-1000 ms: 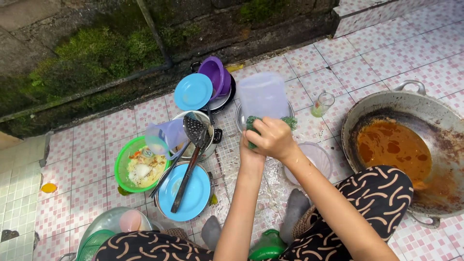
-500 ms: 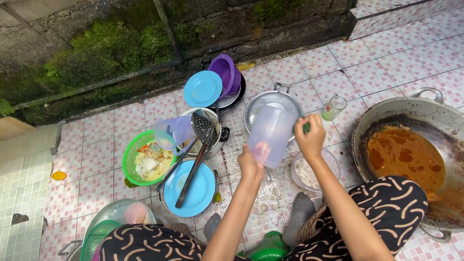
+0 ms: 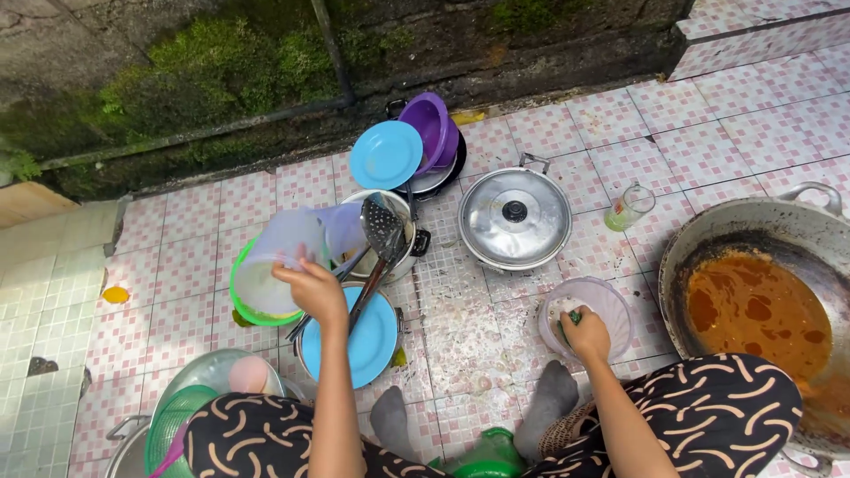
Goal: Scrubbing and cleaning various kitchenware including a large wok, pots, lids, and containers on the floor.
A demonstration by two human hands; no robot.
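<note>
My left hand (image 3: pixel 312 290) grips a clear plastic jug (image 3: pixel 273 262), tilted above the green strainer bowl (image 3: pixel 237 285) at the left. My right hand (image 3: pixel 586 334) is closed on a green scouring pad (image 3: pixel 575 316) and rests inside a small clear bowl (image 3: pixel 611 305) on the tiled floor. A steel pot lid (image 3: pixel 515 217) lies uncovered between the two hands, further from me.
A large dirty wok (image 3: pixel 753 301) with orange sauce sits at the right. A pot with a slotted ladle (image 3: pixel 379 232), blue plates (image 3: pixel 363 341), a purple bowl (image 3: pixel 425 124), a small glass (image 3: pixel 625 208) and a green bottle (image 3: pixel 482 460) surround my knees.
My left hand carried the jug from over the steel lid leftward to the green strainer. My right hand dropped with the scouring pad into the clear bowl.
</note>
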